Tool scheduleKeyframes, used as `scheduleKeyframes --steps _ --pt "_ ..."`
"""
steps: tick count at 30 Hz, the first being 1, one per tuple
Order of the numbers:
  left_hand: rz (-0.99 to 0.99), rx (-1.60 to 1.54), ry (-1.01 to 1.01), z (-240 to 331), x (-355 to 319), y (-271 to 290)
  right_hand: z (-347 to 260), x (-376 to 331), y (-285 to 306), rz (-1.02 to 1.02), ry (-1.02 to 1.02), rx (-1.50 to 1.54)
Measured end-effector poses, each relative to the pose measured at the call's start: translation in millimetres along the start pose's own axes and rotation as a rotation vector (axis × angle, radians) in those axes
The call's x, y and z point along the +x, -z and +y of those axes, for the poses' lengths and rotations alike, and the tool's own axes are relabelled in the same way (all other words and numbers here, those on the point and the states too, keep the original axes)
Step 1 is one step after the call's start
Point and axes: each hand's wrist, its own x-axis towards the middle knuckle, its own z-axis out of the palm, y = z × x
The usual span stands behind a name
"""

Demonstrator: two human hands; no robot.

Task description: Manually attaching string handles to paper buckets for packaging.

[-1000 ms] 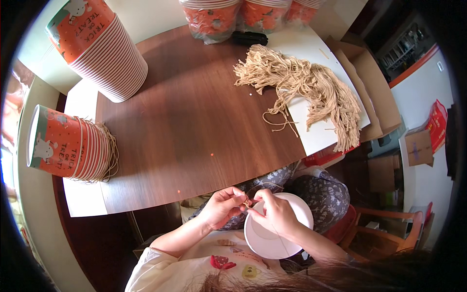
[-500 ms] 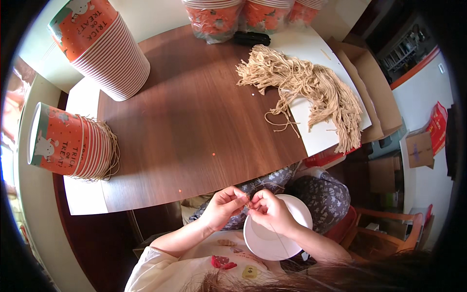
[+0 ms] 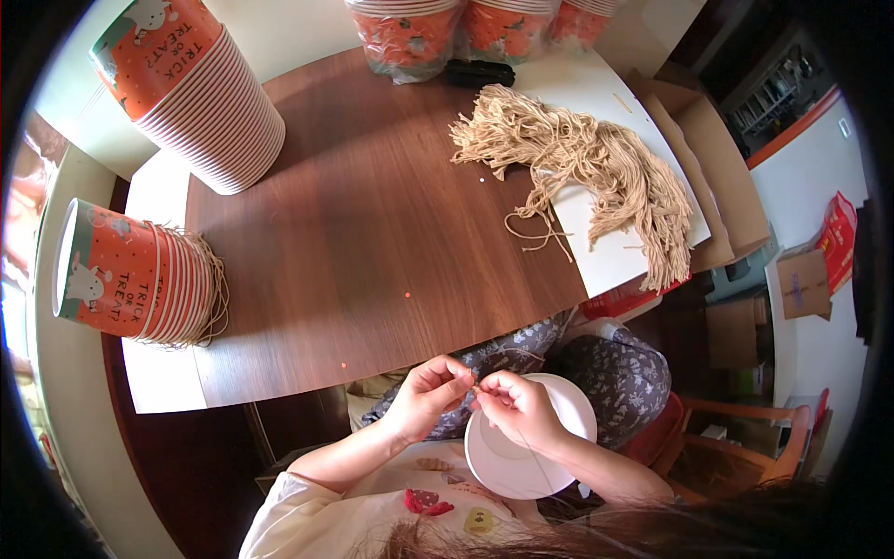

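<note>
In front of my body, my left hand (image 3: 428,399) and my right hand (image 3: 521,412) meet fingertip to fingertip. Both are closed in a pinch on a short bit of tan cord (image 3: 476,388), mostly covered by the fingers. Under my right hand and forearm, a paper bucket (image 3: 510,473) with a white inside rests tilted in my lap, its opening facing me. My left fingers are just beside its rim. The bucket's outer side is hidden.
A heap of tan cords (image 3: 596,168) lies on the table's right. Orange printed buckets stand in a tall stack (image 3: 209,112) and a shorter corded stack (image 3: 140,279) at left. Bagged buckets (image 3: 407,42) and a black object (image 3: 480,74) are at the back; a wooden chair (image 3: 736,452) is at right.
The fingers of my right hand have shifted very slightly at the cord. Both hands stay in nearly the same place, and the bucket has hardly moved.
</note>
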Motion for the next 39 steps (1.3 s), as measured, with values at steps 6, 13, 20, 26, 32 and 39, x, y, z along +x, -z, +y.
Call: scheduleKeyframes --steps 6,13,20,26,32,39 --pt "-0.017 -0.043 -0.011 2 -1 1 2 2 -2 -0.02 -0.08 0.217" --pt "-0.037 -0.081 -0.023 1 0 2 17 5 -3 0.004 -0.009 0.219" --pt "-0.038 -0.076 -0.036 1 0 4 6 5 -3 -0.001 -0.069 0.285" --pt "-0.04 0.041 -0.091 -1 -3 3 8 4 1 0.004 -0.033 0.303" --pt "-0.127 0.215 -0.163 -4 -5 5 11 5 4 0.079 0.146 0.077" --pt "-0.111 0.482 -0.127 -10 -1 5 9 4 4 0.074 0.017 0.211"
